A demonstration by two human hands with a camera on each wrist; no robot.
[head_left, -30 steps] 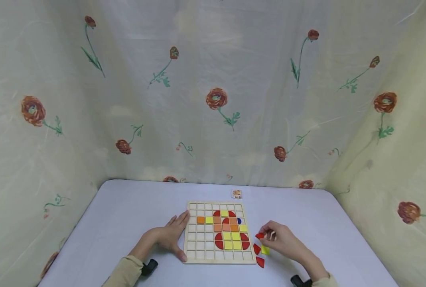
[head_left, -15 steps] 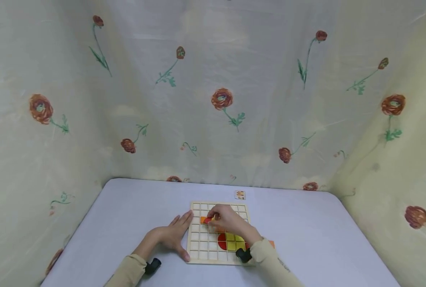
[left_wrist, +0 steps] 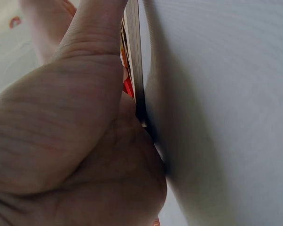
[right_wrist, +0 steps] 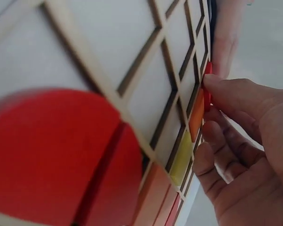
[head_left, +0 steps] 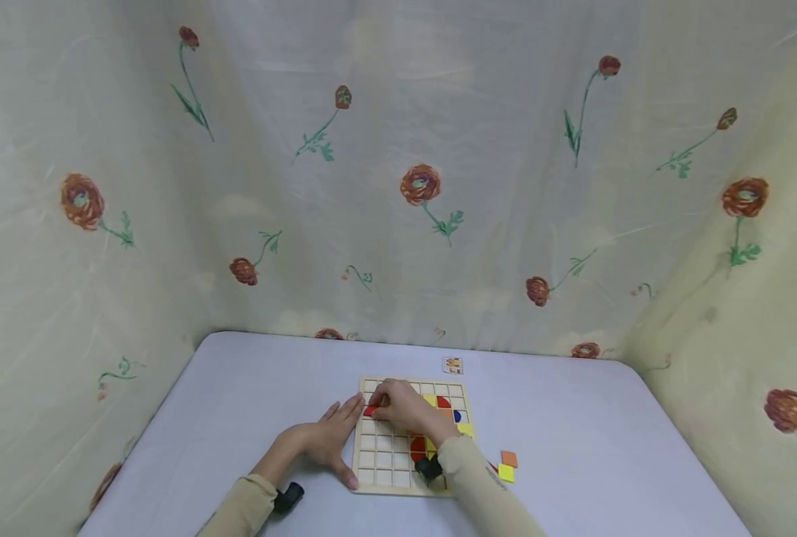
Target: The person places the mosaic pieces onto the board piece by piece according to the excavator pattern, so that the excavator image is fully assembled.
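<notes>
- The red piece (head_left: 372, 409) is pinched in the right hand (head_left: 405, 409) over a cell at the board's (head_left: 380, 477) left edge, beside the orange tile.
- It is best lowered flat, corners squared to the grid.
- The left hand (head_left: 323, 442) lies spread on the surface (head_left: 251, 403), braced against the board's left rim; that bracing should be kept.

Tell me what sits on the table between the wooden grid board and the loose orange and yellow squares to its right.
In the head view only bare table shows between the board and the squares; the right sleeve hides the nearer part.
</notes>
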